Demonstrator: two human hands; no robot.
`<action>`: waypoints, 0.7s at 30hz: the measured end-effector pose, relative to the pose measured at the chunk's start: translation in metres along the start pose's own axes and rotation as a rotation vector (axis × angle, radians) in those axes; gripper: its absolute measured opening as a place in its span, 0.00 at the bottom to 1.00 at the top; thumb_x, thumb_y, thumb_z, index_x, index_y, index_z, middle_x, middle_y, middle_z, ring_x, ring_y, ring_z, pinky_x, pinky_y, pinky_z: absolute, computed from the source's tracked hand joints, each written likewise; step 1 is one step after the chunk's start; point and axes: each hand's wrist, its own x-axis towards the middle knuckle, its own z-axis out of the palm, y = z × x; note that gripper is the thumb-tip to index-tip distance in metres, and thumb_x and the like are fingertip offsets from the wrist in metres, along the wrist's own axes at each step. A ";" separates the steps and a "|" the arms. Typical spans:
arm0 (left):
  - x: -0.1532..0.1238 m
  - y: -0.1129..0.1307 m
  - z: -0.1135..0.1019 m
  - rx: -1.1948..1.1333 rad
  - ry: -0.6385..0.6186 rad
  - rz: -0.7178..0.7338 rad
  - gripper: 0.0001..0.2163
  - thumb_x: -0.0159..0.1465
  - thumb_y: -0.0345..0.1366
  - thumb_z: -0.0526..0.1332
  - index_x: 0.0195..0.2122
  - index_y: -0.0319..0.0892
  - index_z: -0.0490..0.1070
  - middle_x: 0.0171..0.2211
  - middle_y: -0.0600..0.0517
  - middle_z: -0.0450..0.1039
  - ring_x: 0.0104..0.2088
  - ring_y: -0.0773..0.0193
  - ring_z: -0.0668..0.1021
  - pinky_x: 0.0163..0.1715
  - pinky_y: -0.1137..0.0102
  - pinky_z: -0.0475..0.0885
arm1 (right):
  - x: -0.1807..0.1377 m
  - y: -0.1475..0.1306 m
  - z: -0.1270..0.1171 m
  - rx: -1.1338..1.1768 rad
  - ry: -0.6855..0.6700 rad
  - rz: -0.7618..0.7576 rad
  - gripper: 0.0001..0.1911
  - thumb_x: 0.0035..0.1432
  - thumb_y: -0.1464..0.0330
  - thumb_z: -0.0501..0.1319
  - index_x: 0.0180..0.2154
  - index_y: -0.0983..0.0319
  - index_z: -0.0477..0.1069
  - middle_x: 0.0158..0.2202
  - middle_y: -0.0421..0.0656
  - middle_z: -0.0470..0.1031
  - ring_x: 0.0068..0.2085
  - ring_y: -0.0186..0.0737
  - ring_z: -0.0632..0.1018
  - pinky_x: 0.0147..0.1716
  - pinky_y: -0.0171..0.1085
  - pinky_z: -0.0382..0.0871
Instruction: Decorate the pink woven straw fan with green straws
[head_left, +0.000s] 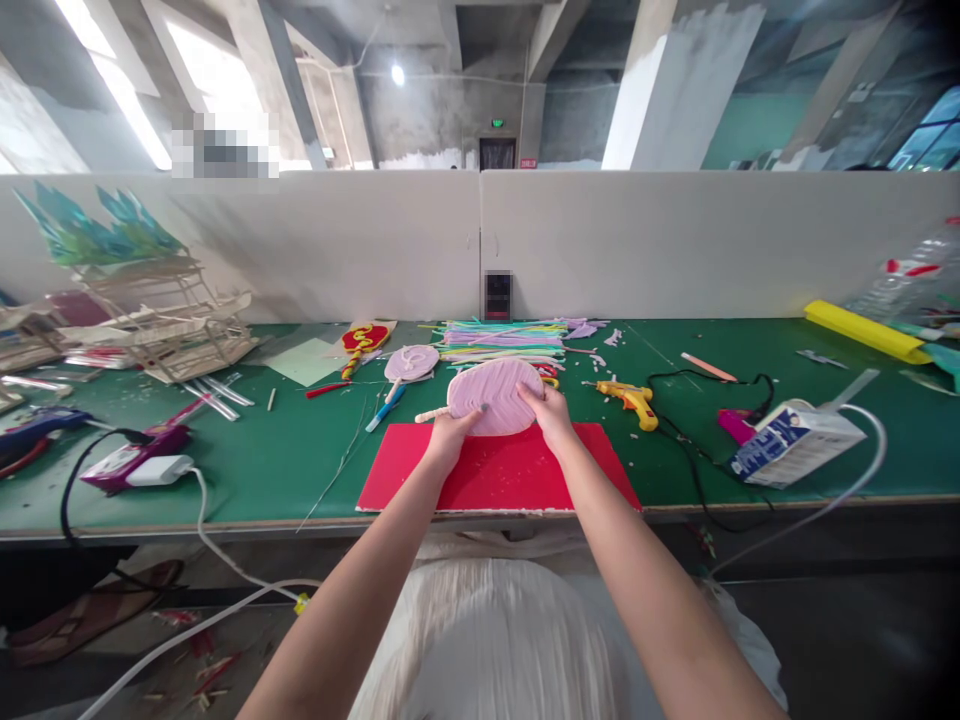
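A pale pink hand fan (pixel 496 392), ribbed with strips across its face, is held up over a red board (pixel 495 470). Its short cream handle (pixel 433 414) points left. My left hand (pixel 453 432) grips the fan's lower left side, with the thumb on its face. At the right edge, my right hand (pixel 549 410) pinches it between thumb and fingers. Behind it lies a bundle of pastel pipe cleaners (pixel 502 340). Just left of that rests a second pale pink fan (pixel 411 364) with a coil on it. Scissors with orange handles (pixel 551 382) are partly hidden behind the fan.
A yellow glue gun (pixel 631 400) lies right of the board, its cord trailing to a white carton (pixel 799 440). A blue pen (pixel 385 408) and red-and-yellow piece (pixel 364 345) lie left. Purple power strip (pixel 139 458), stick model (pixel 169 320) stand further left. A pale partition (pixel 675 245) closes the back.
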 end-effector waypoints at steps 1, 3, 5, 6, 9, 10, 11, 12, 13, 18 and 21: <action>0.000 0.000 0.000 -0.003 -0.005 -0.002 0.23 0.38 0.36 0.72 0.37 0.34 0.74 0.35 0.43 0.77 0.39 0.54 0.77 0.44 0.60 0.70 | 0.000 0.000 0.000 -0.002 -0.009 -0.008 0.21 0.41 0.56 0.66 0.36 0.62 0.75 0.36 0.45 0.78 0.41 0.46 0.76 0.41 0.40 0.68; 0.000 0.001 -0.001 -0.027 0.003 -0.001 0.22 0.41 0.37 0.71 0.37 0.34 0.74 0.35 0.43 0.77 0.40 0.54 0.77 0.44 0.60 0.70 | 0.000 0.001 0.000 -0.007 -0.026 -0.024 0.21 0.42 0.56 0.66 0.37 0.62 0.74 0.37 0.45 0.78 0.41 0.46 0.76 0.41 0.40 0.68; 0.001 0.001 -0.001 -0.082 0.027 -0.008 0.20 0.43 0.38 0.70 0.37 0.34 0.74 0.36 0.42 0.76 0.42 0.53 0.77 0.45 0.61 0.70 | 0.000 0.002 0.000 -0.013 -0.035 -0.032 0.21 0.42 0.56 0.65 0.36 0.62 0.74 0.36 0.44 0.78 0.41 0.45 0.76 0.40 0.39 0.68; 0.002 0.002 -0.001 -0.114 0.039 -0.018 0.19 0.45 0.38 0.70 0.37 0.34 0.74 0.37 0.42 0.76 0.43 0.54 0.76 0.45 0.62 0.70 | 0.000 0.002 0.000 -0.019 -0.032 -0.035 0.21 0.42 0.55 0.65 0.36 0.63 0.75 0.36 0.44 0.78 0.40 0.45 0.76 0.39 0.38 0.68; 0.003 0.004 -0.001 -0.180 0.066 -0.060 0.16 0.47 0.37 0.69 0.36 0.34 0.73 0.38 0.42 0.76 0.43 0.54 0.76 0.45 0.63 0.70 | 0.001 0.004 0.001 0.003 -0.014 -0.024 0.22 0.45 0.51 0.61 0.33 0.63 0.74 0.34 0.44 0.77 0.40 0.44 0.75 0.37 0.37 0.67; 0.003 0.004 -0.001 -0.191 0.072 -0.070 0.16 0.48 0.37 0.68 0.36 0.35 0.73 0.37 0.43 0.76 0.43 0.54 0.76 0.45 0.63 0.71 | 0.001 0.004 0.001 0.027 -0.013 -0.006 0.23 0.47 0.50 0.59 0.33 0.63 0.74 0.33 0.44 0.77 0.39 0.44 0.75 0.36 0.37 0.68; 0.003 0.005 -0.001 -0.200 0.075 -0.079 0.15 0.49 0.37 0.68 0.37 0.35 0.73 0.37 0.43 0.77 0.43 0.54 0.77 0.45 0.63 0.71 | 0.001 0.004 0.001 0.051 -0.017 0.011 0.24 0.47 0.48 0.58 0.33 0.62 0.74 0.33 0.44 0.77 0.39 0.44 0.75 0.35 0.37 0.68; 0.002 0.006 -0.001 -0.208 0.079 -0.084 0.15 0.50 0.37 0.67 0.37 0.35 0.73 0.37 0.44 0.77 0.43 0.55 0.77 0.45 0.63 0.71 | 0.001 0.004 0.001 0.065 -0.024 0.021 0.25 0.47 0.48 0.57 0.33 0.62 0.74 0.32 0.44 0.77 0.38 0.44 0.75 0.34 0.37 0.67; 0.002 0.006 -0.001 -0.214 0.081 -0.087 0.14 0.50 0.37 0.67 0.37 0.35 0.73 0.37 0.44 0.77 0.42 0.55 0.77 0.46 0.63 0.71 | 0.001 0.004 0.001 0.062 -0.030 0.020 0.25 0.47 0.47 0.57 0.32 0.62 0.73 0.31 0.43 0.76 0.37 0.43 0.75 0.33 0.36 0.67; -0.001 0.006 0.000 -0.204 0.036 -0.098 0.12 0.52 0.35 0.66 0.37 0.35 0.73 0.37 0.44 0.77 0.45 0.54 0.76 0.48 0.63 0.70 | 0.002 0.004 -0.002 -0.021 0.035 -0.085 0.22 0.46 0.49 0.59 0.27 0.63 0.72 0.27 0.42 0.74 0.34 0.42 0.73 0.32 0.36 0.65; 0.001 0.006 -0.001 -0.201 -0.014 -0.110 0.13 0.53 0.36 0.65 0.39 0.36 0.73 0.40 0.45 0.76 0.47 0.54 0.75 0.48 0.63 0.70 | 0.002 0.001 -0.001 0.058 0.050 -0.037 0.21 0.47 0.50 0.59 0.31 0.63 0.73 0.31 0.43 0.75 0.37 0.43 0.74 0.33 0.36 0.66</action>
